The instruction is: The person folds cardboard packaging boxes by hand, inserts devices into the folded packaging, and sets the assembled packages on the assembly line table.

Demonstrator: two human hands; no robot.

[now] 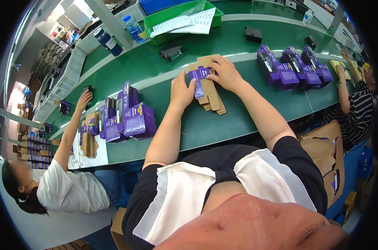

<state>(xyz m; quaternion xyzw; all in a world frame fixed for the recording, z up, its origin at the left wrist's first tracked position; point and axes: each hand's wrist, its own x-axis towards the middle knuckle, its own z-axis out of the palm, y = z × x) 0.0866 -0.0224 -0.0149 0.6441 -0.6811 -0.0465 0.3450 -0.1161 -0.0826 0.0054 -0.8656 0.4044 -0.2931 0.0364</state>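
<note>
White collar [178,193]; cartons [209,89] lengthwise toward it

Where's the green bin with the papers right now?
In the head view, the green bin is near the top middle, just right of the blue-capped bottle, beyond the person's left hand and right hand.

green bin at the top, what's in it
White printed sheets and what looks like clear plastic are in the green bin. The sheets cover what's beneath them, so anything lower down can't be seen.
</note>
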